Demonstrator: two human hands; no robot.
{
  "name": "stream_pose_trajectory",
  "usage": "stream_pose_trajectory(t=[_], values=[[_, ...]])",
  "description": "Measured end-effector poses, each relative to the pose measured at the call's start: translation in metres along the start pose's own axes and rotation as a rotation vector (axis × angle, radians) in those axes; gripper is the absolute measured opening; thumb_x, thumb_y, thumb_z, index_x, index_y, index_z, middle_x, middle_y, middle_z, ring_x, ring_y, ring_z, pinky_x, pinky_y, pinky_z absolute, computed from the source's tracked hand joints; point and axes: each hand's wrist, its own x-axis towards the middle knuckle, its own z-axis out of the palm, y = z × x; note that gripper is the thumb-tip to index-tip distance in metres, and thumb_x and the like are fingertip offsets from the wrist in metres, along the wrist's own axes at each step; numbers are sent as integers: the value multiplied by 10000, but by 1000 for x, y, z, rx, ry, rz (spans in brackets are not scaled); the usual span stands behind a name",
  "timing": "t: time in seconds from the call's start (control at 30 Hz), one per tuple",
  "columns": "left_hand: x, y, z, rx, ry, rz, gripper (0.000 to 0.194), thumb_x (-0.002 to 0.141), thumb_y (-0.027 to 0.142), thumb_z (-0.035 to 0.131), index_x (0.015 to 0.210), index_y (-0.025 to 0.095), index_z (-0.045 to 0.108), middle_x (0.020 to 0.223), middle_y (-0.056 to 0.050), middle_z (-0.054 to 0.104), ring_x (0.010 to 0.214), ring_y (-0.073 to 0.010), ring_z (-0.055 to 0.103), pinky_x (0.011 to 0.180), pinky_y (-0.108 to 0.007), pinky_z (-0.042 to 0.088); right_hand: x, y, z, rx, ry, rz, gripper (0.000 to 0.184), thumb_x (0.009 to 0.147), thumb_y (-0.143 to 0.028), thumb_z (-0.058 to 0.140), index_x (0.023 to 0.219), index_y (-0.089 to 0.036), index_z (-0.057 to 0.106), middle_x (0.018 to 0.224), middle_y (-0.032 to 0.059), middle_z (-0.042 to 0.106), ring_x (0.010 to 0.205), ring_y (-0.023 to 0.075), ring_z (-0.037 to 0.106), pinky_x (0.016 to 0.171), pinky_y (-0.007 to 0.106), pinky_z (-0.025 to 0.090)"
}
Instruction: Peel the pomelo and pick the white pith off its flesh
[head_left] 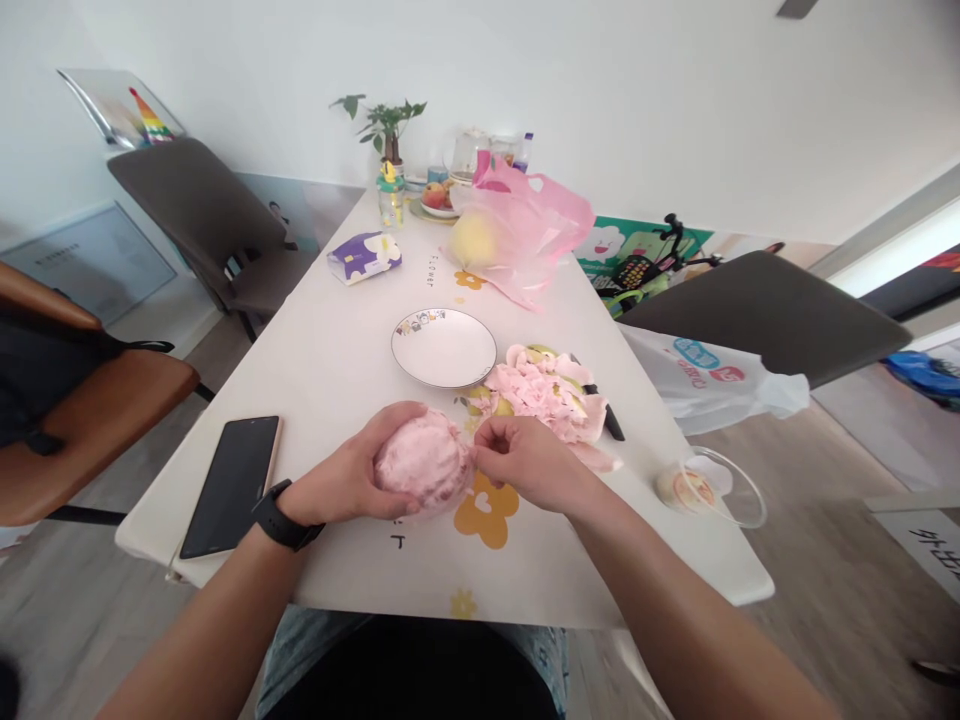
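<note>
My left hand (382, 470) is wrapped round the left side of a peeled pomelo (424, 460), its surface covered in pale pink pith, above the near part of the table. At the fruit's right side, the thumb and fingers of my right hand (517, 460) are pinched together at its edge. A bit of pith seems to be in the pinch, but the fingertips hide most of it. Just beyond my right hand lies a heap of pink and green pomelo peel (551, 395), with the dark handle of a knife (613, 415) sticking out beside it.
A white plate (444, 350) sits beyond the pomelo. On the left lies a tablet (232, 485); a clear plastic cup (694, 485) rests near the right edge. Farther back are a tissue pack (365, 258) and a pink bag (525, 225) with a yellow fruit. A white bag (694, 375) hangs at the right.
</note>
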Motion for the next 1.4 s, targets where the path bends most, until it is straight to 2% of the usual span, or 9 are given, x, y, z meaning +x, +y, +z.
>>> stream_pose_trajectory(t=[0.23, 0.37, 0.5, 0.67, 0.83, 1.0, 1.07, 1.2, 1.4], values=[[-1, -2, -1, 29, 3, -6, 984, 709, 465, 828, 1525, 292, 306, 1597, -110, 320, 1436, -370, 381, 1187, -507, 351, 15, 23, -15, -122, 245, 69, 112, 828, -316, 552, 764, -225, 562, 654, -14, 639, 516, 145, 568, 471, 258, 400], [-1, -3, -1, 23, -2, 5, 986, 706, 461, 832, 1525, 292, 310, 1605, -113, 307, 1451, -375, 357, 1197, -521, 328, 10, 30, -22, -319, 346, -86, 166, 871, -298, 515, 735, -228, 581, 791, 8, 657, 660, 164, 584, 588, 290, 428], [-2, -3, -1, 13, -11, 15, 984, 697, 451, 843, 1518, 300, 321, 1618, -107, 280, 1470, -372, 326, 1211, -519, 305, 3, 26, -22, -487, 321, -139, 267, 911, -327, 509, 670, -217, 543, 791, 13, 628, 708, 167, 560, 622, 298, 394], [-2, -4, 1, -9, 4, 13, 965, 715, 467, 828, 1518, 295, 321, 1607, -110, 300, 1447, -378, 361, 1191, -521, 346, 1, 23, -12, -519, 326, -172, 127, 914, -247, 504, 823, -218, 589, 888, 34, 643, 777, 182, 580, 632, 298, 400], [0, -2, 4, -17, 43, -3, 935, 728, 456, 827, 1503, 291, 331, 1566, -108, 362, 1419, -356, 402, 1195, -515, 343, -6, 20, -2, -481, 232, -229, 342, 1007, -334, 405, 770, -216, 622, 858, 44, 661, 839, 205, 613, 711, 336, 448], [6, 15, 11, 165, 101, -9, 897, 729, 455, 828, 1475, 308, 352, 1518, -93, 399, 1392, -325, 419, 1182, -494, 362, -21, 7, 9, -390, 273, -313, 192, 978, -369, 499, 1018, -231, 625, 985, 62, 666, 882, 209, 625, 745, 345, 485], [8, 23, 15, 221, 106, -35, 891, 735, 462, 819, 1475, 301, 350, 1509, -99, 402, 1384, -320, 429, 1169, -486, 381, -27, 0, 13, -403, 273, -337, 191, 931, -383, 577, 1038, -226, 599, 1004, 70, 651, 883, 215, 619, 736, 347, 488], [11, 36, 28, 302, 170, -66, 845, 747, 485, 788, 1459, 288, 378, 1475, -103, 428, 1363, -326, 452, 1143, -484, 409, -32, -14, 21, -505, 294, -305, 268, 852, -424, 662, 999, -221, 569, 1015, 86, 639, 893, 244, 606, 708, 358, 467], [11, 52, 59, 491, 263, 7, 850, 713, 371, 799, 1449, 289, 383, 1472, -132, 423, 1321, -378, 457, 1099, -539, 411, -35, -27, 20, -627, 319, -164, 200, 815, -376, 631, 876, -218, 523, 837, 63, 651, 744, 222, 587, 608, 322, 367]])
